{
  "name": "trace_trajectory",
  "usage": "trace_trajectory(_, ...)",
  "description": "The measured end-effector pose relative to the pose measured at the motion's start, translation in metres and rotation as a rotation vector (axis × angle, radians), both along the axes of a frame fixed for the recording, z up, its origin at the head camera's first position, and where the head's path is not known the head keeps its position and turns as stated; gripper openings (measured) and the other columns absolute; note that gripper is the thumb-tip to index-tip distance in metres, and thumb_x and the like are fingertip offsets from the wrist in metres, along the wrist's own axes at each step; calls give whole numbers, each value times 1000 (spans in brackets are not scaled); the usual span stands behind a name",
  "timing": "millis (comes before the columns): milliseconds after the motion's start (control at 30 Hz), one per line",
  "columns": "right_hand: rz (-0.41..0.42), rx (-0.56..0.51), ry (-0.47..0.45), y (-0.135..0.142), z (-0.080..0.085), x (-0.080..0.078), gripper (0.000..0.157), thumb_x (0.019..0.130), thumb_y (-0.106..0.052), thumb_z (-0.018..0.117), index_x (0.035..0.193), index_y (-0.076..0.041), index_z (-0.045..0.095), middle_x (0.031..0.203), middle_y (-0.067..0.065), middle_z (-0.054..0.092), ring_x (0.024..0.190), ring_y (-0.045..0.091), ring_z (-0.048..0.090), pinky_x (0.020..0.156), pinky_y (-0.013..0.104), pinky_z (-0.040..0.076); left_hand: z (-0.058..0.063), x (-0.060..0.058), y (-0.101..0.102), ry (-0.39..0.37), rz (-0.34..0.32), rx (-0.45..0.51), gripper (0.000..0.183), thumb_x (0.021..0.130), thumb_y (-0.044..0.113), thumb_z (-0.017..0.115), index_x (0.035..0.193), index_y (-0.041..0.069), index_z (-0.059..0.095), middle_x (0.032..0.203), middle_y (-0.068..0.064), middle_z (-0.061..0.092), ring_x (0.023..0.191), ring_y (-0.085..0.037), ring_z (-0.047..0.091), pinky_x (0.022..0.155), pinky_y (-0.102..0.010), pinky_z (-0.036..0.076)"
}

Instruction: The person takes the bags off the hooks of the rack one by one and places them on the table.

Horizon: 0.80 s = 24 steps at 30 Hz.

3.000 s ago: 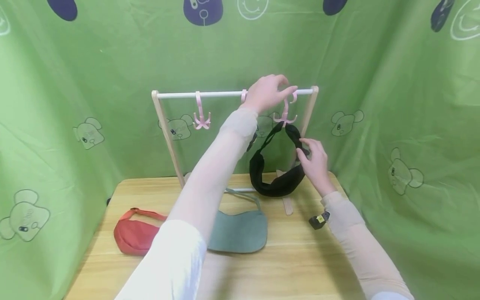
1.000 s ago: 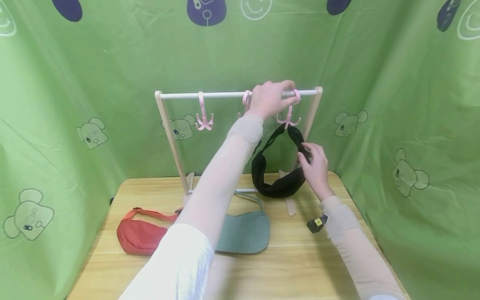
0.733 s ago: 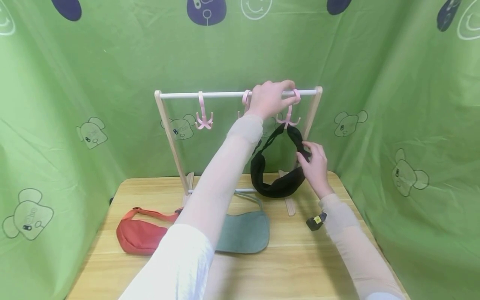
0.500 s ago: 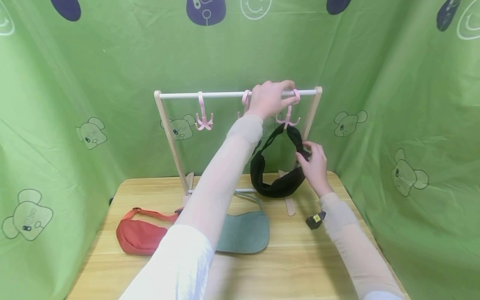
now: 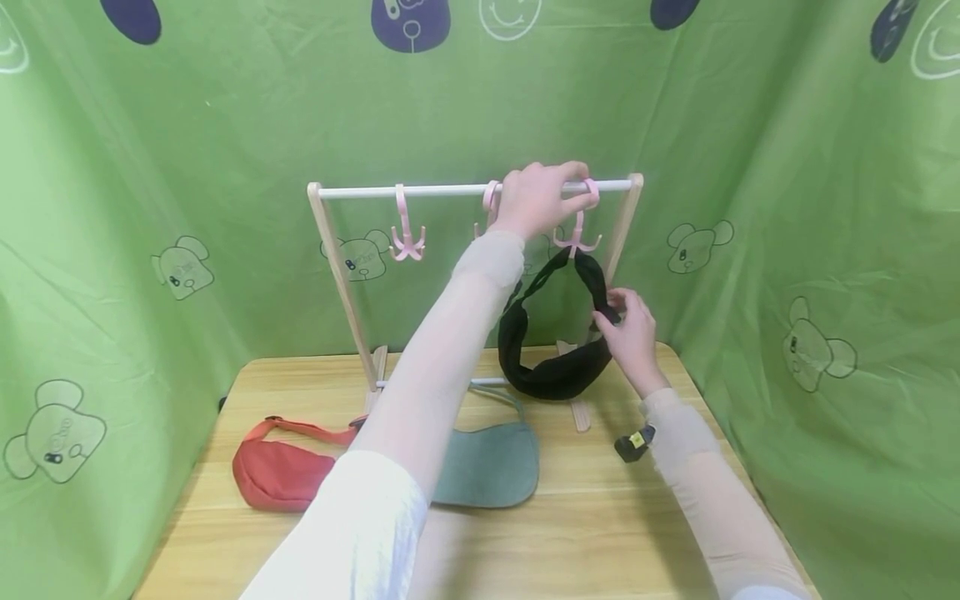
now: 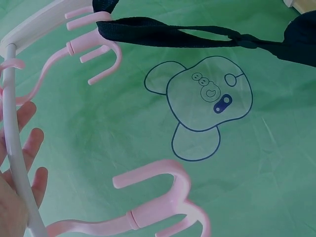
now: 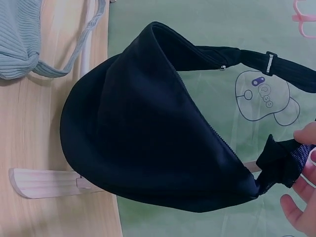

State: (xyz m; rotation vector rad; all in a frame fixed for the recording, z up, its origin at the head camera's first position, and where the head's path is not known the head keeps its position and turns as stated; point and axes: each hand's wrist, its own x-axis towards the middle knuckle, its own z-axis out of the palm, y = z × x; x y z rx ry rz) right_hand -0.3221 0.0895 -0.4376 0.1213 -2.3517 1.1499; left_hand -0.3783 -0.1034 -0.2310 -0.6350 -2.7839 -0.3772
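Note:
A black sling bag (image 5: 551,379) hangs by its strap from a pink multi-prong hook (image 5: 576,240) near the right end of the white rail (image 5: 450,190). My left hand (image 5: 536,200) is up at the rail, thumb and index finger pinching the curved top of that hook. In the left wrist view, other fingertips (image 6: 33,143) show behind the rail. My right hand (image 5: 632,337) pinches the bag's strap where it joins the right end of the bag. In the right wrist view, the zipped bag body (image 7: 148,128) droops with its strap looping upward.
Two more pink hooks hang on the rail, one at left (image 5: 407,237) and one in the middle (image 5: 491,200), partly hidden by my left arm. A red bag (image 5: 277,475) and a grey-green bag (image 5: 491,467) lie on the wooden table (image 5: 585,533). Green curtains surround it.
Since three seconds ago, my left hand has come down onto the rail and its fingers have closed at the hook's top. My right hand has barely shifted on the strap.

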Motion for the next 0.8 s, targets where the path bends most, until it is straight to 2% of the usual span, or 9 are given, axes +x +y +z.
trace_trajectory(267, -3, 1, 20, 5, 2, 2, 41, 85, -9, 70, 122, 3, 58, 111, 24, 62, 104, 39, 56, 96, 53, 40, 0, -1, 0, -5, 9, -6, 50, 91, 70, 44, 134, 47, 49, 117, 15, 68, 91, -12, 53, 77, -28, 41)
trace_trajectory(567, 0, 14, 30, 16, 6, 5, 37, 84, -11, 68, 117, 3, 63, 109, 24, 62, 103, 39, 56, 96, 52, 38, -1, -1, 1, -6, 11, -2, 51, 90, 71, 43, 134, 47, 49, 114, 13, 68, 86, -13, 53, 74, -28, 39)
trace_trajectory(800, 2, -2, 9, 19, 19, 13, 34, 84, -8, 68, 115, 3, 64, 108, 24, 62, 101, 37, 58, 96, 49, 38, -1, 0, 2, -8, 15, 3, 51, 90, 71, 43, 134, 47, 48, 116, 13, 67, 89, -13, 53, 76, -28, 39)
